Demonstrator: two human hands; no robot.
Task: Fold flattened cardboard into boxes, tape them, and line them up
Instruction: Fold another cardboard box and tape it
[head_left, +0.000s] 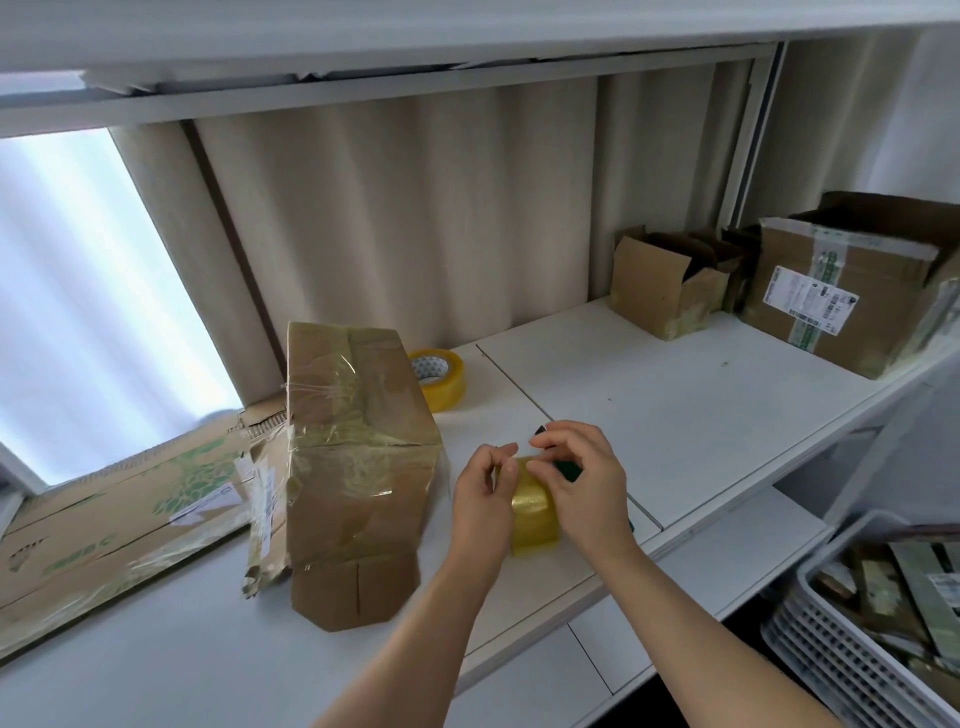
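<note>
Forearms: both enter from 6 o'clock and meet at frame centre over the white table (675, 415).
Left hand (480, 499): fingers curled against the yellow tape roll (535, 519), apparently steadying it.
Right hand (582, 478): fingertips pinch at the roll's upper edge, probably seeking the loose tape end; a dark green part shows behind the fingers.
Folded box (358, 467): stands at 9 o'clock of the hands, just beside them, seams glossy with tape; likely kept close for the next strip.
Spare tape roll (439, 376): at 11 o'clock, behind the box.
Flattened cardboard (114, 514): far 9 o'clock, awaiting folding.
Finished boxes (670, 283): at 2 o'clock, apparently lined up.
</note>
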